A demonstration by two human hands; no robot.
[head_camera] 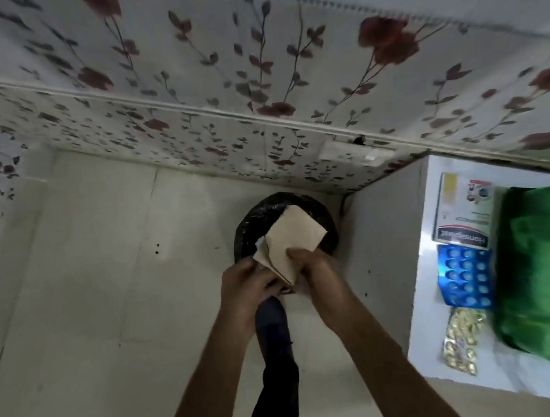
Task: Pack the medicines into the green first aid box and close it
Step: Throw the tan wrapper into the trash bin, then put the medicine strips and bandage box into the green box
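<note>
My left hand [249,286] and my right hand [309,262] together hold a folded brown paper bag [292,240] above a bin lined with black plastic [255,225] on the floor. On the white table [425,355] at the right lies the green first aid box [536,284], blurred and cut off by the frame edge, with packets showing inside it. Beside the box lie a white plaster carton [462,210], a blue blister pack [463,279] and a gold blister strip [461,341].
A flowered wall [254,76] runs behind the bin and the table. The floor [90,293] is pale tile. My dark shoe and trouser leg [274,336] stand just in front of the bin.
</note>
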